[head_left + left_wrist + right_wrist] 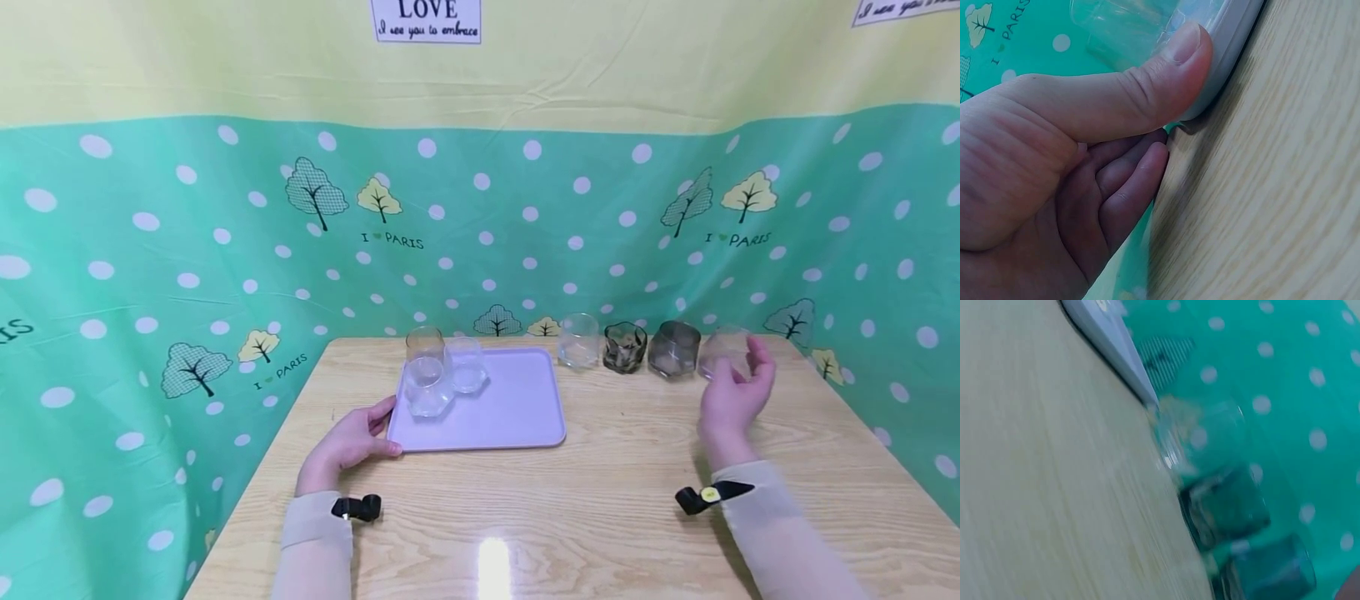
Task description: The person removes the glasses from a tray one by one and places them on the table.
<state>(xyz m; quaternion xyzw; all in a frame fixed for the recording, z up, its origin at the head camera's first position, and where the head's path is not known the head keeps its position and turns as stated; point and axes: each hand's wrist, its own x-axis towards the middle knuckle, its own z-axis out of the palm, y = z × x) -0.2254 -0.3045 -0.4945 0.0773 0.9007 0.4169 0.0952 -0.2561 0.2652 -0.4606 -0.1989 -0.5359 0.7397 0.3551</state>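
Note:
My left hand [358, 437] holds the near left corner of a lilac tray [517, 417]. In the left wrist view the thumb [1179, 69] lies over the tray's rim and the other fingers sit lower, beside the edge. Two clear glasses [429, 398] and an amber-tinted glass [424, 337] stand together on the tray's left part. My right hand [735, 404] is at the clear glass [718, 346] on the right end of a row, thumb in front and fingers spread by its right side. Only a sliver of that hand shows in the blurred right wrist view.
Left of that glass, the row continues with a dark grey glass [673, 350], a smoky patterned glass [625, 350] and a clear glass [577, 343]. All stand near the back edge of the wooden table [600, 517]. A polka-dot curtain [525, 217] hangs behind.

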